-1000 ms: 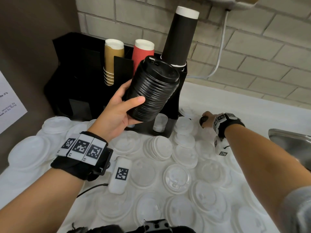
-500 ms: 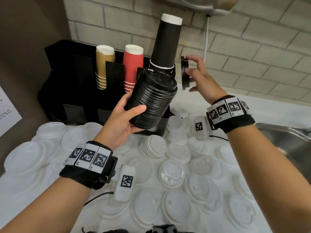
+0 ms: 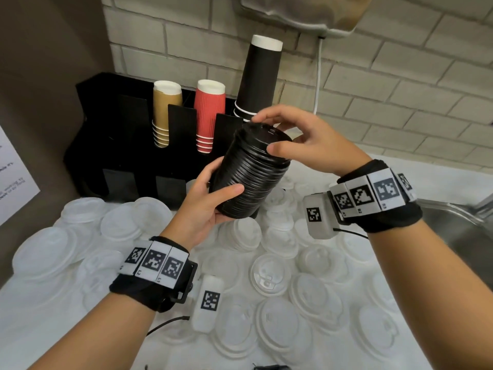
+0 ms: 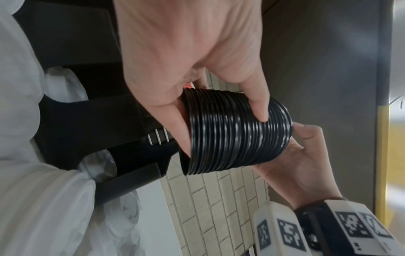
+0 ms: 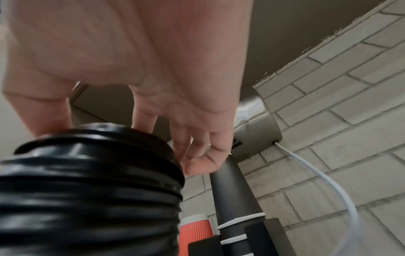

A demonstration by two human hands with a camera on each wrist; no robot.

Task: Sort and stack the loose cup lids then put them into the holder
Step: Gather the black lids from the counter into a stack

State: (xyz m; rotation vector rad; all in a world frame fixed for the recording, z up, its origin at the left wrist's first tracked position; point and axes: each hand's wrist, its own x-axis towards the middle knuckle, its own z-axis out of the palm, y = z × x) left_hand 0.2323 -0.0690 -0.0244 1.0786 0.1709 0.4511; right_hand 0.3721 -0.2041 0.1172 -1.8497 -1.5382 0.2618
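Observation:
A tall stack of black lids (image 3: 250, 172) tilts in the air in front of the black holder (image 3: 128, 145). My left hand (image 3: 226, 184) grips its lower half, thumb in front, fingers behind. My right hand (image 3: 265, 134) comes down from above, its thumb and fingers curled round the rim of the top black lid (image 3: 257, 133), which sits on the stack. The left wrist view shows the stack (image 4: 236, 131) with my left hand (image 4: 223, 121) wrapped round it. In the right wrist view my right hand (image 5: 122, 143) is pinching the top lid (image 5: 94, 138).
Several loose white lids (image 3: 268, 273) cover the counter under both arms. The holder carries kraft cups (image 3: 165, 110), red cups (image 3: 208, 110) and tall black cups (image 3: 260, 78). A steel sink (image 3: 458, 231) lies at the right. A white cable (image 3: 317, 76) hangs down the brick wall.
My right hand picked a black lid off the counter, carried it up and left, and set it on top of the stack. The left hand kept holding the stack.

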